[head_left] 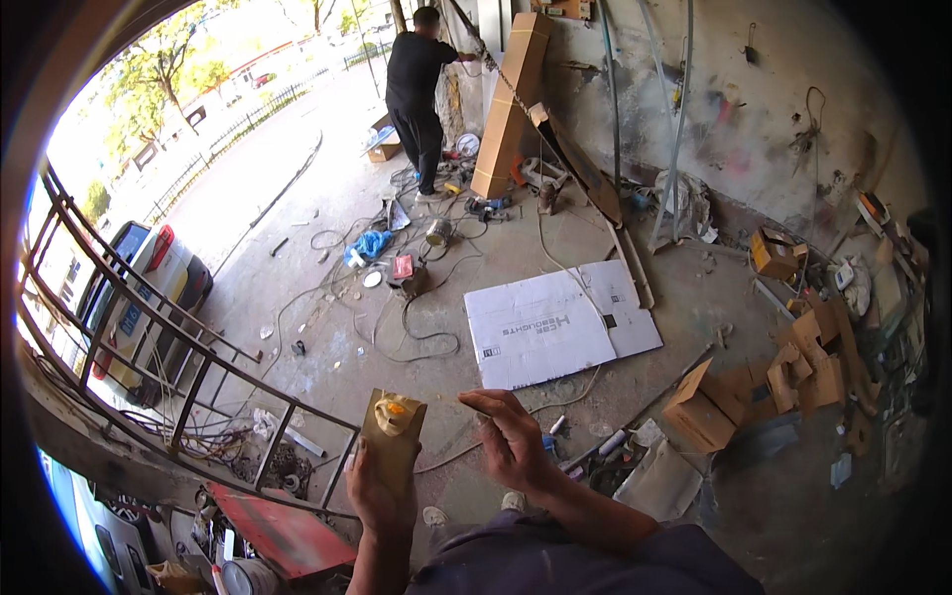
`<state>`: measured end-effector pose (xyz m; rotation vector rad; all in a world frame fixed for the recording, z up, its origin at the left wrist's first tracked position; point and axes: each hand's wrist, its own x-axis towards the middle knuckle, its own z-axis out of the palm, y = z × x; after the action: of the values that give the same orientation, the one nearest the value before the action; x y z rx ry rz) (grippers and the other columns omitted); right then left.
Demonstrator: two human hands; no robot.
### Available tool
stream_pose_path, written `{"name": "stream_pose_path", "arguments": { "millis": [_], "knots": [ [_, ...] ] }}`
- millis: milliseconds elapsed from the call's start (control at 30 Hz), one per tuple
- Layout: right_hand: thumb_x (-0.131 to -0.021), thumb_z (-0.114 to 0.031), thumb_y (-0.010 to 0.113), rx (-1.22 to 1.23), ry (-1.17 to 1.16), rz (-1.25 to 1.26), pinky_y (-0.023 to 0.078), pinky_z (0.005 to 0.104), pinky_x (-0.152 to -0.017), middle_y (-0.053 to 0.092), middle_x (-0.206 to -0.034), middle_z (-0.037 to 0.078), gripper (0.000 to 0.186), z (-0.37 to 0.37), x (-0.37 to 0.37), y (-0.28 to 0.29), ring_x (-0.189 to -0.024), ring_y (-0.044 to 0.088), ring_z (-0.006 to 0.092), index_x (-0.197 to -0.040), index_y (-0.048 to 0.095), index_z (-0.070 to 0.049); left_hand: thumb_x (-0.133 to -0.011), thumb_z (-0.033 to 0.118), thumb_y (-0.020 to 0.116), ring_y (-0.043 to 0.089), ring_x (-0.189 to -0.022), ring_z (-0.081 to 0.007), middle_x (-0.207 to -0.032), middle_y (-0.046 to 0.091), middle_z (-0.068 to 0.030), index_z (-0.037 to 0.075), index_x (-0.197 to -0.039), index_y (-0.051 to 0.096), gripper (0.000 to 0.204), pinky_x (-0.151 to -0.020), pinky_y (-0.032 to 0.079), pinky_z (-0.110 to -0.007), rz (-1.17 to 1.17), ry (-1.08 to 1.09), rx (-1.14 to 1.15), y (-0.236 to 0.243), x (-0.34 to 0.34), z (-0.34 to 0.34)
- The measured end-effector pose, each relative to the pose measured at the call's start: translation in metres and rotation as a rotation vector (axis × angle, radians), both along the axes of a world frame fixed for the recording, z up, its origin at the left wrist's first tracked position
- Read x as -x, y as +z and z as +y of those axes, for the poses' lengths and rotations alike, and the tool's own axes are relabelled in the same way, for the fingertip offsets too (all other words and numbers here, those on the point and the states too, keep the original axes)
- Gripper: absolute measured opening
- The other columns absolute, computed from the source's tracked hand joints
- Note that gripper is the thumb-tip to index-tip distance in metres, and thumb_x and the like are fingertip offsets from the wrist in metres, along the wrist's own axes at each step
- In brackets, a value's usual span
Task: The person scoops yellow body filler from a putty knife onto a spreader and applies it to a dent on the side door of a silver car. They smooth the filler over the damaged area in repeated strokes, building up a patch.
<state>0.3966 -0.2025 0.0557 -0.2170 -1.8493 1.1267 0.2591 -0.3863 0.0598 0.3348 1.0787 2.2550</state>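
Observation:
My left hand (379,496) grips a flat tan board (399,458) from below, in front of my body. On the board's upper end sits a lump of pale cream paste (393,420) with an orange dab on top. To the right of the board and apart from it, my right hand (511,441) is raised with its fingers pressed together and pointing left. What those fingers hold, if anything, cannot be made out.
A flattened white carton (540,327) lies ahead on the floor. Cables, a can (438,233) and tools litter the ground beyond. Another person (416,89) stands near a tall cardboard box (511,109). A metal ladder-like frame (268,446) crosses the left; open cartons (699,412) lie right.

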Motion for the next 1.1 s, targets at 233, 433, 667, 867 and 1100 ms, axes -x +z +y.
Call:
{"name": "stream_pose_path", "arguments": {
  "millis": [233,433,667,867,1100],
  "knots": [
    [-0.110,0.006,0.058,-0.003,-0.056,-0.023,0.059,0.0394,-0.105,0.075,-0.133,0.019,0.036,0.002,-0.006,0.001,-0.123,0.075,0.0318,-0.142,0.073,0.000,-0.116,0.040,0.062,0.073,-0.123,-0.0303,-0.137,0.073,-0.0132,0.002,-0.146,0.065,0.049,-0.108,0.060,-0.050,-0.105,0.057,0.045,0.003,-0.010,0.004],
    [-0.106,0.011,0.062,-0.017,-0.056,-0.054,0.058,0.0410,-0.106,0.075,-0.135,0.019,0.041,0.004,-0.008,-0.004,-0.123,0.073,0.0363,-0.144,0.072,0.000,-0.117,0.041,0.061,0.074,-0.123,-0.0311,-0.139,0.074,-0.0158,-0.001,-0.148,0.064,0.052,-0.107,0.060,-0.050,-0.084,0.103,0.047,0.001,-0.011,0.001],
    [-0.102,0.013,0.062,-0.054,-0.078,-0.010,0.058,0.0433,-0.105,0.075,-0.134,0.020,0.043,0.001,-0.004,-0.002,-0.123,0.073,0.0378,-0.141,0.074,0.000,-0.116,0.040,0.062,0.075,-0.121,-0.0323,-0.137,0.075,-0.0166,-0.002,-0.148,0.063,0.052,-0.103,0.062,-0.048,-0.059,0.061,-0.055,0.004,-0.015,0.005],
    [-0.099,0.015,0.062,-0.046,-0.018,-0.004,0.059,0.0427,-0.105,0.074,-0.136,0.019,0.048,0.000,0.002,-0.008,-0.123,0.073,0.0367,-0.142,0.074,-0.003,-0.115,0.040,0.063,0.075,-0.121,-0.0320,-0.138,0.074,-0.0154,-0.001,-0.149,0.062,0.054,-0.102,0.063,-0.048,-0.080,0.085,0.039,-0.005,-0.013,0.000],
    [-0.097,0.017,0.062,-0.069,-0.043,0.017,0.059,0.0429,-0.104,0.074,-0.135,0.019,0.051,0.001,0.000,-0.006,-0.122,0.073,0.0375,-0.142,0.073,-0.002,-0.115,0.042,0.062,0.074,-0.121,-0.0318,-0.138,0.073,-0.0148,0.000,-0.150,0.062,0.055,-0.104,0.062,-0.048,-0.075,0.076,0.038,-0.004,-0.014,0.002]
  ]
}}
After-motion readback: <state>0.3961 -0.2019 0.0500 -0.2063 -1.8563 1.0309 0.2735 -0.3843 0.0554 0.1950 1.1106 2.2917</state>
